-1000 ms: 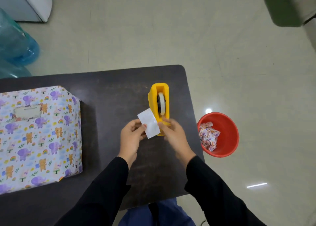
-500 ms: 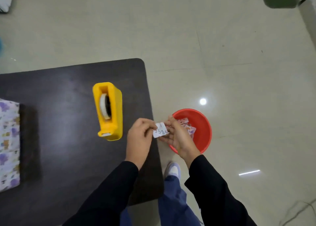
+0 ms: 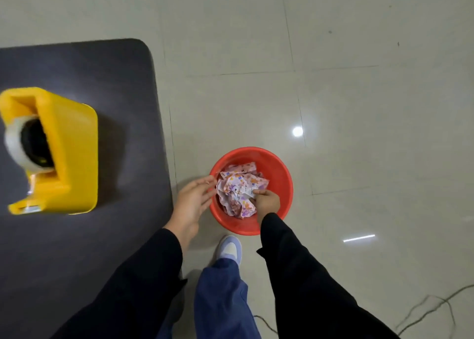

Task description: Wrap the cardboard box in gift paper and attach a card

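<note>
**Red basin point(image 3: 284, 174) duty: binning a paper scrap point(image 3: 248, 192)**

My right hand point(image 3: 266, 201) is down inside the basin, its fingertips pinching the small white paper scrap against the heap of crumpled gift paper offcuts point(image 3: 238, 184). My left hand point(image 3: 193, 201) is flat-fingered and empty just beside the basin's near rim; I cannot tell whether it touches. I judge this to be clearing waste, not wrapping. To do it well, I would part the fingers low over the heap so the scrap lands inside, and flick it off if any stickiness makes it cling. Further left, the yellow tape dispenser point(image 3: 66, 153) stands on the dark table point(image 3: 102, 82). The cardboard box is out of view, so I cannot judge its wrapping or card from here.
</note>
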